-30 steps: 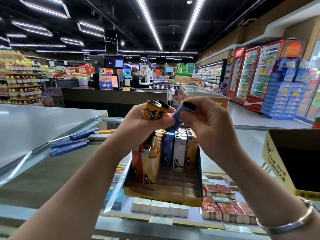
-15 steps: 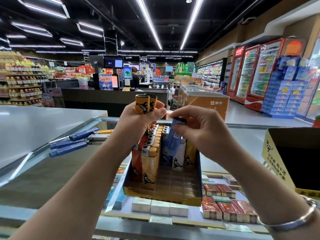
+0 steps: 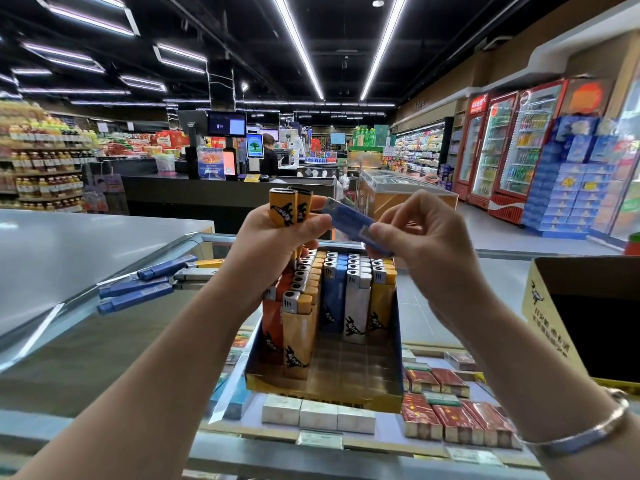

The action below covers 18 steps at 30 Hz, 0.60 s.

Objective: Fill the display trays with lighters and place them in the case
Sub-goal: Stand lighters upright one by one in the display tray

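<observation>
A cardboard display tray stands on the glass case top, holding rows of orange, blue and white lighters at its back; its front slots are bare. Above the tray my left hand grips a bunch of orange lighters, their bottoms pointing up. My right hand pinches a single blue lighter, lying almost level, its metal end by my left thumb.
Several blue lighters and a pale one lie loose on the glass to the left. An open yellow-and-black carton stands at right. Cigarette packs fill the case below. A grey counter lies at left.
My right hand came up from the tray's rows with a blue lighter and now holds it level beside my left hand. The left hand stayed raised with its orange lighters.
</observation>
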### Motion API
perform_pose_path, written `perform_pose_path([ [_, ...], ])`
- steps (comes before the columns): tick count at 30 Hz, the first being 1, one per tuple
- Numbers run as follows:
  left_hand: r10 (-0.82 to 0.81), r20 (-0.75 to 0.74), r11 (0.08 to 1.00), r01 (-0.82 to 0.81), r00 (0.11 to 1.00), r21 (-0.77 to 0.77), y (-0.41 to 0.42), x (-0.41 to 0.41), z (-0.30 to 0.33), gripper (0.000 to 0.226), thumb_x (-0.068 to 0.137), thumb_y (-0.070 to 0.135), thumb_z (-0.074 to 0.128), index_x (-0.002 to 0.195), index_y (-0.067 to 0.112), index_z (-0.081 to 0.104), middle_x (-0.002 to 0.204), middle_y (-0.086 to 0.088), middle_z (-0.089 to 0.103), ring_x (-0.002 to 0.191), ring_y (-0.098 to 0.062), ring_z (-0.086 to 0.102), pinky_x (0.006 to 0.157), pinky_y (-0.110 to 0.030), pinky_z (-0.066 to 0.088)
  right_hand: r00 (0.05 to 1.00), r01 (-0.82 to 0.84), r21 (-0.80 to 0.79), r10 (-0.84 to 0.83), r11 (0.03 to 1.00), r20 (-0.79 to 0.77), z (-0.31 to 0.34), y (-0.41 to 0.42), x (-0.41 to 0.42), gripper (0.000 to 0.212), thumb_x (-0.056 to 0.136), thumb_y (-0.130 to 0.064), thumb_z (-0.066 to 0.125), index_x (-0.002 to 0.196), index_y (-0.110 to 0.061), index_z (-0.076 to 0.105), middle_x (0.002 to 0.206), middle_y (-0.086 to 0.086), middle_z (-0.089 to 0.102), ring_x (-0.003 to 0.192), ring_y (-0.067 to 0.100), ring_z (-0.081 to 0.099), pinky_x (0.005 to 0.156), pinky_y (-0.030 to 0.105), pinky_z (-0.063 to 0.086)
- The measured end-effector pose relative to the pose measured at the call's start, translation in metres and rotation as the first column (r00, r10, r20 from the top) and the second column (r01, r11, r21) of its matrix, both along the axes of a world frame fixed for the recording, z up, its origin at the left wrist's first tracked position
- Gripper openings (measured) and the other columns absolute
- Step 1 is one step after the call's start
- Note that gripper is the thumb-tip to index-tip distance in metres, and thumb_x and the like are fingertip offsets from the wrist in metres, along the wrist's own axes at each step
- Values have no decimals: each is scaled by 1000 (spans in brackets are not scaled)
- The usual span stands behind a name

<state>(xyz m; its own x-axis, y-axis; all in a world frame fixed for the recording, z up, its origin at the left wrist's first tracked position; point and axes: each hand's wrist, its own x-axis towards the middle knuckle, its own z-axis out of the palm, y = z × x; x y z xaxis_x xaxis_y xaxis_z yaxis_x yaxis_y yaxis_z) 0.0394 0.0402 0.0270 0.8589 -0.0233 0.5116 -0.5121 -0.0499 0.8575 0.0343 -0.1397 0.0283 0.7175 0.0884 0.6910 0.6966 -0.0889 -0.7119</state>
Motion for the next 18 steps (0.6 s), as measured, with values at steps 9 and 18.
perform_pose_path([
  [9, -109, 88, 993, 104, 990, 60, -3, -5, 2, 22, 69, 22, 69, 90, 16, 68, 73, 6, 70, 64, 0, 61, 57, -12, 46, 997, -35, -207, 49, 978, 63, -1, 10, -7, 53, 81, 4, 64, 117, -33, 51, 76, 16, 59, 68, 37, 55, 65, 51, 51],
  [18, 43, 31, 999, -42, 999, -27, 0, 1, -2, 4, 83, 16, 65, 85, 18, 66, 72, 4, 70, 61, 0, 61, 56, -13, 47, 994, -109, -97, 109, 989, -7, 4, 5, -10, 38, 83, 9, 56, 86, -28, 64, 78, 9, 62, 47, 18, 51, 43, 33, 47],
])
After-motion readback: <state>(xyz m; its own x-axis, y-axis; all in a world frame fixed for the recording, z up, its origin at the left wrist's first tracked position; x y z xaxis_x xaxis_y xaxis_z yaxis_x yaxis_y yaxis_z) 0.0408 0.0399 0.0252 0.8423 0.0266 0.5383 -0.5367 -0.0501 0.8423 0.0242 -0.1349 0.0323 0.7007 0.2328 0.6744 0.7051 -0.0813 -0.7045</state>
